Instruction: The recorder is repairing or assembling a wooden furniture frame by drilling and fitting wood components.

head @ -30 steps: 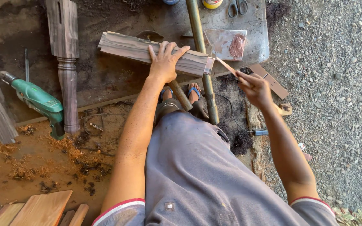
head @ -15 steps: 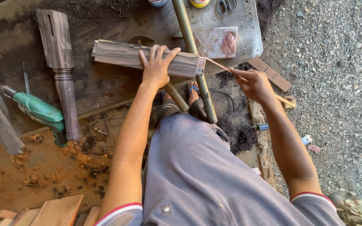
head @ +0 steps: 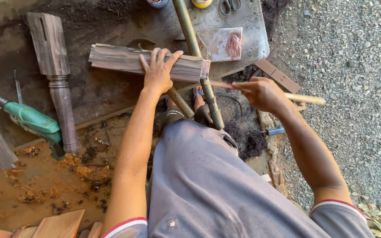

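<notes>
Wooden block (head: 124, 59), dark-grained, lies across sheet on ground; left hand (head: 158, 70) flat on it, fingers spread. Right hand (head: 263, 93) closed around thin stick (head: 303, 98), tip at block's glossy end. Coating seems only begun; long faces bare. Clear plastic packet (head: 221, 43) with pinkish wad beyond; two cans at top edge.

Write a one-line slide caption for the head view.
Left hand presses flat on a dark wooden block while the right hand holds a thin stick at its end.
</notes>
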